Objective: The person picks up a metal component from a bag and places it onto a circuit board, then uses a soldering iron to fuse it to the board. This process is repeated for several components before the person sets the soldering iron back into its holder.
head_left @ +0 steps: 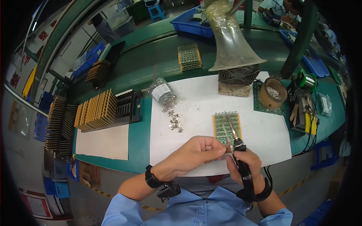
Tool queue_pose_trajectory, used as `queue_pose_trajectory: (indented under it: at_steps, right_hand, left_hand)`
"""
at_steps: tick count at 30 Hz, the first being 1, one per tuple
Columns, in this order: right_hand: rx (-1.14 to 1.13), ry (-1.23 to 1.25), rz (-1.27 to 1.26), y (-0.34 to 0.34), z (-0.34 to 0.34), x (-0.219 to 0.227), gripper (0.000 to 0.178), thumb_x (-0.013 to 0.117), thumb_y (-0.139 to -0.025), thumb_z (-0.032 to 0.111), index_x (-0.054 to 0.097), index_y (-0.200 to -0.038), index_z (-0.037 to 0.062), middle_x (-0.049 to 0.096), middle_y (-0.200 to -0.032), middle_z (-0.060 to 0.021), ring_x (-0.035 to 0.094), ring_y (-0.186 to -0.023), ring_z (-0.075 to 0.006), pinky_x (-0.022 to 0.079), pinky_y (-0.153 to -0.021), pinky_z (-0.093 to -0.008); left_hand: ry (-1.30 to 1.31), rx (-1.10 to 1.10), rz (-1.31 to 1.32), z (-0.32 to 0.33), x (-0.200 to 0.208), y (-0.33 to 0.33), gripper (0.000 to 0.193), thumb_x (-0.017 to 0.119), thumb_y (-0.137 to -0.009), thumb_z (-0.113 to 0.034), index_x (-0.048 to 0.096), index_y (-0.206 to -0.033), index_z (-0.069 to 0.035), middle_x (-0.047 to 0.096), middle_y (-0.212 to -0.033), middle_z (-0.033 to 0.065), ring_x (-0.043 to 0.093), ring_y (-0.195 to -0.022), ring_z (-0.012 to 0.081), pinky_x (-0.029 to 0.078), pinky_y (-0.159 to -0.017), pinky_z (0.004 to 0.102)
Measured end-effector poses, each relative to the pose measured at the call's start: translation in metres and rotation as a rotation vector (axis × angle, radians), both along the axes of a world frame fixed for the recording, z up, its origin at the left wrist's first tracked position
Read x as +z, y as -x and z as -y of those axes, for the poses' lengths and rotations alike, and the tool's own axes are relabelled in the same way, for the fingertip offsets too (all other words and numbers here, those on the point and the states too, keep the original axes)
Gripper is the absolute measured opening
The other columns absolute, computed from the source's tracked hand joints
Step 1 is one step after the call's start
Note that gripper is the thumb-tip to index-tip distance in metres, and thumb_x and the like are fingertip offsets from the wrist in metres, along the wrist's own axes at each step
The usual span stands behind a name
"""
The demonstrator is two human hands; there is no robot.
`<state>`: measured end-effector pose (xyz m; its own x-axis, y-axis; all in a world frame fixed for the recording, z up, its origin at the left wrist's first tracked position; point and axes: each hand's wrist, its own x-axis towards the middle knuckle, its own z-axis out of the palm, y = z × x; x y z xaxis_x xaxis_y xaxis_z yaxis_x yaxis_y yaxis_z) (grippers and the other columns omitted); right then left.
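My right hand (250,161) is wrapped round the black handle of a soldering iron (240,145), whose metal shaft and thin curved tube reach over a panel of small green circuit boards (220,130) with yellow edges. Just left of the iron, my left hand (200,152) is closed in a pinch near the panel's front edge; what its fingertips hold is too small to make out. Left of the panel, small metal parts (175,121) spill onto the white sheet (196,107) from an open clear bag (162,92) with a white label.
Black racks hold upright yellow-edged boards (100,109) at left. A fan (237,77) stands below a clear extraction hood (233,45). At right are a brown round container (272,93), a solder spool (307,81) and a soldering station (301,111). Another board panel (189,57) lies farther back.
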<state>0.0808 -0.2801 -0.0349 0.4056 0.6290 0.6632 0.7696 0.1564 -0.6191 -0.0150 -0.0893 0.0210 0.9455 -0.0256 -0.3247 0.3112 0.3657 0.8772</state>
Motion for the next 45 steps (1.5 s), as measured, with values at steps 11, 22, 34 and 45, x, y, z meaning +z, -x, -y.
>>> queue_pose_trajectory:
  at_steps: [11, 22, 34, 45]
  right_hand:
    - [-0.170, -0.140, 0.005, 0.009, -0.008, 0.008, 0.043, 0.077, -0.070, -0.002, 0.056, -0.105, 0.0096, 0.061, -0.074, -0.0097, 0.057, -0.056, -0.0256, 0.045, -0.049, -0.0325]
    - [-0.161, -0.067, -0.014, 0.012, 0.000, 0.009, 0.047, 0.076, -0.072, -0.006, 0.051, -0.109, 0.0077, 0.067, -0.084, -0.0146, 0.069, -0.072, -0.0263, 0.053, -0.057, -0.0306]
    - [-0.038, -0.027, -0.025, 0.003, 0.010, 0.013, 0.041, 0.074, -0.075, -0.006, 0.052, -0.108, 0.0057, 0.068, -0.085, -0.0139, 0.068, -0.071, -0.0241, 0.052, -0.059, -0.0295]
    - [-0.198, -0.118, -0.192, 0.020, 0.003, 0.018, 0.043, 0.068, -0.079, -0.007, 0.045, -0.115, 0.0014, 0.065, -0.084, -0.0115, 0.066, -0.075, -0.0164, 0.052, -0.064, -0.0267]
  left_hand:
    - [-0.035, 0.092, 0.005, 0.028, 0.003, 0.002, 0.018, 0.061, -0.095, -0.020, 0.062, -0.099, -0.003, 0.063, -0.086, -0.0002, 0.054, -0.073, 0.0032, 0.040, -0.063, 0.0163]
    - [-0.007, 0.074, -0.060, 0.027, -0.002, 0.004, 0.014, 0.058, -0.096, -0.019, 0.060, -0.095, -0.005, 0.063, -0.083, 0.0005, 0.048, -0.067, 0.0038, 0.038, -0.061, 0.0170]
    - [-0.131, 0.149, 0.073, 0.045, -0.013, 0.007, 0.016, 0.055, -0.098, -0.017, 0.056, -0.097, -0.001, 0.062, -0.084, 0.0016, 0.057, -0.079, 0.0060, 0.048, -0.071, 0.0203]
    - [-0.421, 0.240, 0.192, 0.055, -0.020, 0.012, 0.015, 0.058, -0.095, -0.010, 0.056, -0.101, 0.003, 0.065, -0.094, 0.0082, 0.061, -0.088, 0.0095, 0.050, -0.078, 0.0240]
